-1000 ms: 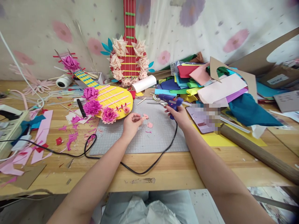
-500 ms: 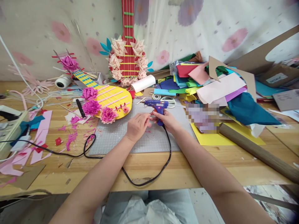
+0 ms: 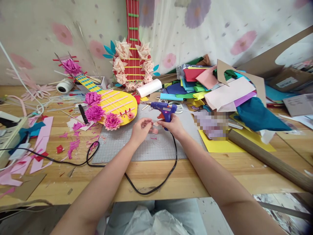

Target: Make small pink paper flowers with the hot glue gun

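My right hand (image 3: 176,126) is wrapped round the handle of a blue glue gun (image 3: 166,109), whose nozzle points left and whose small red light is lit. A few centimetres to its left, my left hand (image 3: 141,131) has its fingertips pinched together at a small pale pink paper piece (image 3: 156,123). That piece sits between the two hands, close to my right thumb. Another little pink scrap (image 3: 155,131) shows just below, over the grey cutting mat (image 3: 146,151). From the gun's handle a black cord (image 3: 176,153) loops down across the table.
A yellow paper guitar (image 3: 121,104) with pink flowers lies at the left. Behind it stands a red paper guitar (image 3: 133,67). Coloured paper (image 3: 193,73) is piled at the back right. A brown roll (image 3: 266,158) and yellow sheet (image 3: 215,143) lie right; pink scraps (image 3: 73,148) litter the left.
My left hand has drawn a little left and down, away from my right hand, and the pale pink piece now shows between them. The glue gun stays in my right hand.
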The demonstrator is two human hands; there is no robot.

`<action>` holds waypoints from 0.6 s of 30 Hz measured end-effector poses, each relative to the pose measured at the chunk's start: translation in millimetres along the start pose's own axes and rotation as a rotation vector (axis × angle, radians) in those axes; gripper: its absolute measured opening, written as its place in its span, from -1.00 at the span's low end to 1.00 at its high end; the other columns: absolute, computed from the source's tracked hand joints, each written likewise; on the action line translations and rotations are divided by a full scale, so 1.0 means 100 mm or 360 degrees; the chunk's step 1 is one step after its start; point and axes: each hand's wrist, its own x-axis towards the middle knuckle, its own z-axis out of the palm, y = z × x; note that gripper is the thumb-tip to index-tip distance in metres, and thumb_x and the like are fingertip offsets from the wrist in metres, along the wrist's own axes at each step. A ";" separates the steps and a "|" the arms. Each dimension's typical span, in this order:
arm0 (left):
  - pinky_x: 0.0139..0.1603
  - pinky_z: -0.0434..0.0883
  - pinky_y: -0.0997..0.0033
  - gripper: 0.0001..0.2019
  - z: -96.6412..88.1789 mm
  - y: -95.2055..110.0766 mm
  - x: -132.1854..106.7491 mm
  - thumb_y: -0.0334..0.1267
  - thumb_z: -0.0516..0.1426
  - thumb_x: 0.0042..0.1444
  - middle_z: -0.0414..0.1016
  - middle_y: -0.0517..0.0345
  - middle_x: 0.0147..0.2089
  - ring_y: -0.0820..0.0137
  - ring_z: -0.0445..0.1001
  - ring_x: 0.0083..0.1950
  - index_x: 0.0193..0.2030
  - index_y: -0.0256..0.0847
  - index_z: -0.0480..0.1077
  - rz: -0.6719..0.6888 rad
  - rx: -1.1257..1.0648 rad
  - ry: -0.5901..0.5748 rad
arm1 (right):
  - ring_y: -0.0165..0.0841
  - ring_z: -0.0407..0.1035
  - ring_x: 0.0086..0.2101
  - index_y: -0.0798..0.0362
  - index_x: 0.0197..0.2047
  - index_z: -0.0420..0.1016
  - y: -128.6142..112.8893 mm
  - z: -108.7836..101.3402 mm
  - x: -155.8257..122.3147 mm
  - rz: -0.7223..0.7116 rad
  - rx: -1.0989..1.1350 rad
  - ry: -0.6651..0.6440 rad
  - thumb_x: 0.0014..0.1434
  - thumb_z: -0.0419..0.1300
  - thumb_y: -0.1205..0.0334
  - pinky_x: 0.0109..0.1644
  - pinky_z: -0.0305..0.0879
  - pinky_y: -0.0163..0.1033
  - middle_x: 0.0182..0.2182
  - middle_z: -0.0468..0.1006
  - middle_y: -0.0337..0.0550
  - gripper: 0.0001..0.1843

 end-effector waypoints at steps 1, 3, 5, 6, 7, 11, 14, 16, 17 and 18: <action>-0.31 0.51 0.33 -0.85 0.00 0.01 0.01 -0.27 0.17 -0.01 0.56 0.00 -0.28 0.36 0.54 -0.33 -0.28 -0.27 0.41 -0.0125 -0.0111 -0.0052 | -0.39 0.39 -0.48 0.06 -0.30 0.41 0.01 0.01 0.00 -0.0024 -0.0070 0.0001 -0.21 0.34 0.17 -0.36 0.34 -0.20 -0.37 0.55 -0.17 -0.64; -0.38 0.49 0.37 -0.79 -0.01 0.01 0.02 -0.23 0.24 -0.06 0.57 0.02 -0.33 0.37 0.55 -0.39 -0.30 -0.29 0.42 -0.0267 -0.0242 -0.0140 | -0.30 0.46 -0.36 0.06 -0.30 0.43 0.04 0.03 0.01 -0.0075 -0.0205 0.0000 -0.18 0.33 0.20 -0.22 0.39 -0.12 -0.33 0.57 -0.12 -0.68; -0.43 0.47 0.41 -0.74 -0.01 0.02 0.01 -0.23 0.29 -0.14 0.57 0.03 -0.38 0.36 0.56 -0.42 -0.30 -0.29 0.42 -0.0317 -0.0288 -0.0174 | -0.23 0.48 -0.29 0.05 -0.29 0.46 0.08 0.05 0.01 -0.0105 -0.0327 0.0015 -0.15 0.32 0.20 -0.12 0.39 -0.05 -0.31 0.59 -0.09 -0.71; -0.45 0.46 0.44 -0.72 -0.01 0.02 0.01 -0.23 0.31 -0.16 0.56 0.04 -0.39 0.36 0.56 -0.43 -0.31 -0.30 0.42 -0.0329 -0.0297 -0.0163 | -0.21 0.48 -0.27 0.05 -0.29 0.46 0.09 0.07 0.01 -0.0118 -0.0373 0.0026 -0.14 0.32 0.20 -0.09 0.39 -0.03 -0.31 0.59 -0.08 -0.72; -0.48 0.44 0.46 -0.72 -0.01 0.02 0.00 -0.24 0.32 -0.18 0.56 0.05 -0.41 0.36 0.56 -0.44 -0.33 -0.30 0.42 -0.0341 -0.0301 -0.0133 | -0.20 0.49 -0.26 0.05 -0.29 0.47 0.11 0.08 0.01 -0.0131 -0.0408 0.0035 -0.13 0.31 0.20 -0.08 0.39 -0.01 -0.31 0.60 -0.07 -0.72; -0.53 0.43 0.51 -0.77 -0.01 0.02 -0.01 -0.29 0.32 -0.22 0.51 0.13 -0.45 0.43 0.52 -0.46 -0.42 -0.30 0.41 -0.0364 -0.0304 0.0029 | -0.21 0.49 -0.28 0.06 -0.27 0.48 0.11 0.09 -0.01 -0.0177 -0.0395 0.0087 -0.12 0.31 0.19 -0.07 0.39 -0.02 -0.30 0.61 -0.07 -0.71; -0.54 0.43 0.51 -0.78 -0.03 0.03 -0.01 -0.27 0.31 -0.21 0.48 0.17 -0.46 0.44 0.49 -0.45 -0.44 -0.28 0.38 -0.0344 -0.0350 0.0149 | -0.26 0.48 -0.31 0.09 -0.28 0.49 0.03 0.02 -0.03 -0.0170 -0.0279 0.0103 -0.13 0.32 0.15 -0.14 0.40 -0.09 -0.30 0.61 -0.06 -0.69; -0.54 0.44 0.49 -0.78 -0.06 0.04 0.00 -0.27 0.30 -0.20 0.46 0.20 -0.47 0.44 0.48 -0.45 -0.44 -0.26 0.34 -0.0342 -0.0392 0.0236 | -0.32 0.44 -0.41 0.11 -0.30 0.49 -0.04 -0.07 -0.07 -0.0131 -0.0252 0.0069 -0.13 0.32 0.07 -0.27 0.38 -0.17 -0.38 0.59 -0.09 -0.66; -0.53 0.45 0.47 -0.78 -0.07 0.04 0.00 -0.27 0.29 -0.19 0.45 0.21 -0.47 0.44 0.48 -0.46 -0.44 -0.26 0.33 -0.0345 -0.0409 0.0280 | -0.36 0.39 -0.48 0.11 -0.33 0.49 -0.08 -0.12 -0.09 -0.0099 -0.0269 0.0031 -0.13 0.32 0.02 -0.36 0.35 -0.21 -0.45 0.56 -0.12 -0.64; -0.53 0.46 0.46 -0.78 -0.08 0.03 0.01 -0.28 0.29 -0.17 0.45 0.22 -0.48 0.44 0.47 -0.46 -0.44 -0.26 0.32 -0.0352 -0.0421 0.0319 | -0.41 0.33 -0.54 0.12 -0.36 0.48 -0.11 -0.18 -0.11 -0.0063 -0.0300 -0.0018 -0.13 0.32 -0.02 -0.43 0.29 -0.25 -0.52 0.51 -0.17 -0.62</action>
